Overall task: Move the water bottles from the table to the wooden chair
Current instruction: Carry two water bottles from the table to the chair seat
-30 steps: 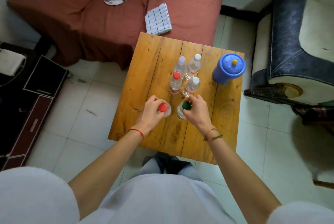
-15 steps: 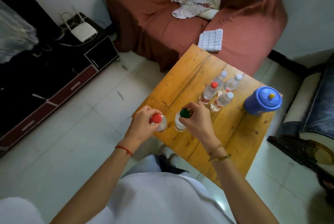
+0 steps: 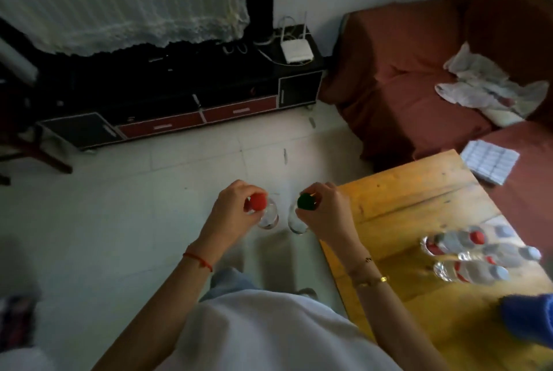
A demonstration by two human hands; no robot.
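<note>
Meanwhile held clear of the wooden surface (image 3: 413,191) over the floor: red-capped bottle (image 3: 264,211) in the left hand (image 3: 236,212), green-capped bottle (image 3: 300,213) in the right hand (image 3: 327,215), each grip curled tight around the neck below its cap.

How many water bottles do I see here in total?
6, though blur may hide more. The left hand holds the red-capped bottle and the right hand holds the green-capped bottle, both over the floor. Four bottles remain on the table.
</note>
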